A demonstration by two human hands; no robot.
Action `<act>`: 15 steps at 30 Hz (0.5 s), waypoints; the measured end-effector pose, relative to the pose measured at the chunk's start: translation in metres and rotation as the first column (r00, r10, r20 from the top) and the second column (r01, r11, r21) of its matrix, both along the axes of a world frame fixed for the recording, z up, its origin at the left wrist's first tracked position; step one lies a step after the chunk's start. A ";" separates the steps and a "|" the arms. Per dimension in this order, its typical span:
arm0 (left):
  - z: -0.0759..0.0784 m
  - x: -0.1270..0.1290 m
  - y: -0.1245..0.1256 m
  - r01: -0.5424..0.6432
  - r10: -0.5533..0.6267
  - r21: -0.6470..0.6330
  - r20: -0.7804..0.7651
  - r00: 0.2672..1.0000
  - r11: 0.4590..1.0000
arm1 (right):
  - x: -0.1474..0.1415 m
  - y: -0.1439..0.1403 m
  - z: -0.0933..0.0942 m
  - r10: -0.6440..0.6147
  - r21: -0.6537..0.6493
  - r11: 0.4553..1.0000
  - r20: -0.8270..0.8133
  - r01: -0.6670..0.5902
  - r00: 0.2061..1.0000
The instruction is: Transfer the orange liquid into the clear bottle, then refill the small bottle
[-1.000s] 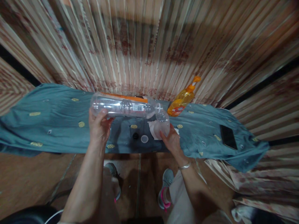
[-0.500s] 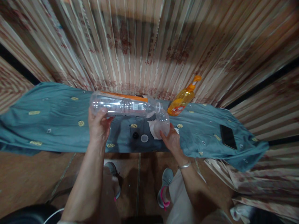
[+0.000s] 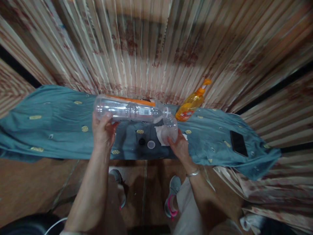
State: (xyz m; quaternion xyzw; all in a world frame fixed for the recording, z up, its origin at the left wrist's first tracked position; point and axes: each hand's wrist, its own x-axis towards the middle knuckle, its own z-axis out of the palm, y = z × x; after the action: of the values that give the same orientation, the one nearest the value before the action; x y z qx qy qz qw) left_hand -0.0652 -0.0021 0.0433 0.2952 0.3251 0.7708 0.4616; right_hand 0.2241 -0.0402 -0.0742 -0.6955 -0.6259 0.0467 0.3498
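My left hand (image 3: 104, 130) is closed around the base end of a large clear plastic bottle (image 3: 119, 109) with an orange-edged label. The bottle lies almost level in the air, its neck pointing right. That neck meets the mouth of a smaller clear bottle (image 3: 170, 127), which my right hand (image 3: 179, 143) grips near its bottom. Whether liquid passes between them, I cannot tell. Below them on the cloth are a black cap (image 3: 141, 141), a translucent round lid (image 3: 151, 144) and a white tissue (image 3: 161, 135), partly hidden by the small bottle.
An orange pump bottle (image 3: 189, 106) of yellow liquid stands at the back, right of the two bottles. A black phone (image 3: 238, 143) lies farther right on the green cloth (image 3: 61, 130) covering the narrow table. Behind hangs a striped curtain (image 3: 146, 42).
Both bottles stay mouth to mouth in my hands. The large bottle's base end is raised very slightly; little else differs.
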 end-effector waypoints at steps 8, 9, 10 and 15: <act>-0.002 -0.001 0.001 -0.002 0.002 0.026 0.013 1.000 1.000 | 0.000 0.000 0.000 -0.003 -0.001 1.000 0.001 0.003 1.000; -0.001 -0.001 0.001 -0.003 0.003 0.024 0.016 1.000 1.000 | 0.000 0.000 0.001 -0.001 -0.004 1.000 0.000 0.001 1.000; -0.001 -0.001 0.001 -0.003 0.002 0.022 0.015 1.000 1.000 | 0.000 0.000 0.001 0.001 -0.006 1.000 0.000 -0.001 1.000; 0.000 -0.001 -0.001 0.010 -0.009 0.023 -0.019 1.000 1.000 | -0.001 -0.001 0.003 0.002 -0.014 1.000 -0.001 -0.002 1.000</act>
State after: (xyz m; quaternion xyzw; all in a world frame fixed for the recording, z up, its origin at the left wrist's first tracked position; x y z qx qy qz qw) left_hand -0.0665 -0.0031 0.0428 0.3094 0.3191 0.7695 0.4587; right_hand 0.2235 -0.0409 -0.0709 -0.6971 -0.6263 0.0517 0.3452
